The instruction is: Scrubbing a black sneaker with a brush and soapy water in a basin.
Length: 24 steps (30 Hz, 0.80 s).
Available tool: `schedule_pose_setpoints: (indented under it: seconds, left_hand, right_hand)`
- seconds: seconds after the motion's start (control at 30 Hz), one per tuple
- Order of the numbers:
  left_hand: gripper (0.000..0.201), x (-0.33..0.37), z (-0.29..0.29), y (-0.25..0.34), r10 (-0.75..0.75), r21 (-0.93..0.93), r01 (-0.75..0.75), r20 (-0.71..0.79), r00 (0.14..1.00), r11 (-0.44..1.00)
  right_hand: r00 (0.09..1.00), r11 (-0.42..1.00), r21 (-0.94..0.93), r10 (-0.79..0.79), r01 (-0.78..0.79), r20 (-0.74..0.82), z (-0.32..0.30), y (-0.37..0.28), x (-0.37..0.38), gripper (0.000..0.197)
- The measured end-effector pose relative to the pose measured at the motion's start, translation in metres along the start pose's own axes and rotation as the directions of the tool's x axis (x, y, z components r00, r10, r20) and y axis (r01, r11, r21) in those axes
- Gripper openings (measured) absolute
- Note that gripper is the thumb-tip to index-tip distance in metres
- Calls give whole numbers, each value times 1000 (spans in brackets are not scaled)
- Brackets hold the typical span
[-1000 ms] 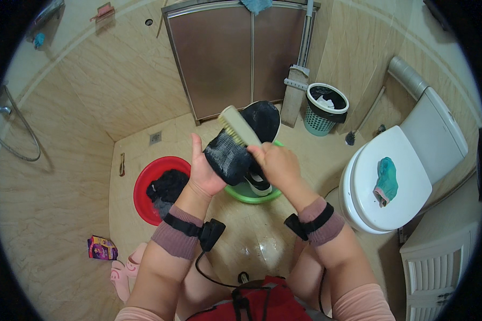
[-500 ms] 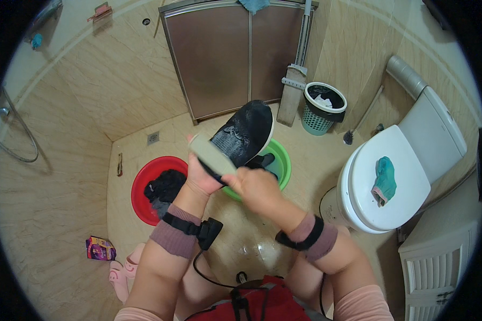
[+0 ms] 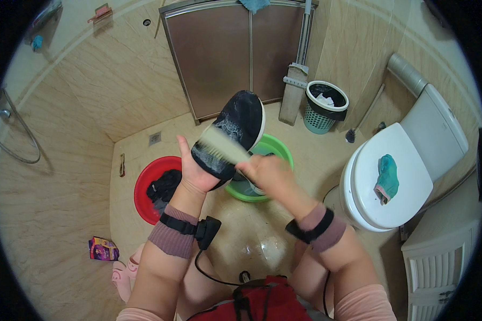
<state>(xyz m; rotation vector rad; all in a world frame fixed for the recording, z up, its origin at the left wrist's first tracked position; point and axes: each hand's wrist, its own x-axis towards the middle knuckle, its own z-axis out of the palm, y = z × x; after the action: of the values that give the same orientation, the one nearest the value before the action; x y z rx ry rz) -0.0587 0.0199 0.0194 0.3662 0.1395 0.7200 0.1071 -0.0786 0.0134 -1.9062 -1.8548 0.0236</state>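
Note:
A black shoe (image 3: 243, 120) with a white sole edge is held up, its upper streaked with whitish foam. My left hand (image 3: 195, 171) supports it from below at the near end, thumb sticking out to the side. In my right hand (image 3: 270, 174) is a pale scrubbing brush (image 3: 225, 145), slightly blurred, lying across the shoe's upper with its bristles against it. Beneath the shoe stands a green basin (image 3: 286, 160) with water and something dark and light in it, partly hidden. To the left is a red basin (image 3: 142, 187) holding dark wet cloth (image 3: 163, 187).
A toilet (image 3: 391, 198) with a teal cloth item (image 3: 387, 179) on its lid stands at the right. Behind are a lined waste bin (image 3: 320, 122) and a toilet brush (image 3: 350, 135). Pink slippers (image 3: 121, 278) and a purple packet (image 3: 103, 249) lie at the left.
The brush has moved along the shoe, away from my left fingers, and my right hand has shifted slightly right. The shoe has tilted more upright and moved a little left and up.

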Motion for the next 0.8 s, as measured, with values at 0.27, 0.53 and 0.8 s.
schedule_pose_setpoints:
  seconds: [0.27, 0.53, 0.8]
  left_hand:
    - [105, 1, -7, 5, 37, -3, -37, -63, 997, 999]
    - [101, 4, -9, 5, 56, -81, -51, 59, 997, 995]
    - [101, 3, -1, 1, 32, -98, -17, 158, 987, 995]
  right_hand:
    - [997, 994, 87, -64, 61, 41, 21, -9, -17, 60]
    - [993, 993, 111, -38, 51, -112, 11, 8, -7, 56]
    - [998, 999, -9, 46, -47, -48, -4, 19, 4, 57]
